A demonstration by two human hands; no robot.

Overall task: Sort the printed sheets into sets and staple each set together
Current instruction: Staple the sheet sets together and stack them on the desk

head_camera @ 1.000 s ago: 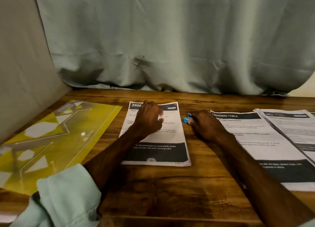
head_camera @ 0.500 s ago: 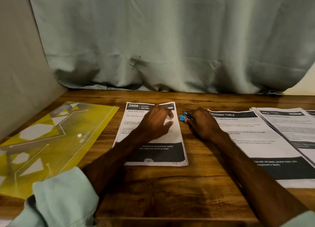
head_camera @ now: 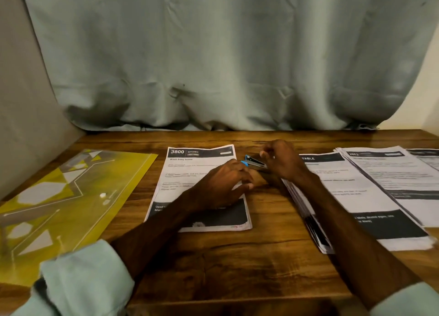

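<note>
A printed set headed "3800 Kitchen" [head_camera: 190,173] lies flat on the wooden table [head_camera: 237,256]. My left hand [head_camera: 223,185] rests on its right side, fingers curled at the sheet's right edge. A small blue stapler [head_camera: 254,162] is lifted just off that edge, near the set's top right corner. My right hand [head_camera: 282,163] grips the stapler's rear; most of the stapler is hidden under the fingers. To the right lies a thicker stack of printed sheets [head_camera: 351,197], its heading partly hidden by my wrist.
A second stack of sheets [head_camera: 399,173] overlaps the thick stack at the far right. A yellow patterned folder [head_camera: 59,201] lies at the left. A grey-green curtain [head_camera: 213,54] hangs along the table's back edge.
My left hand slid right across the set to its right edge. My right hand lifted the stapler, which now shows its open metal jaw.
</note>
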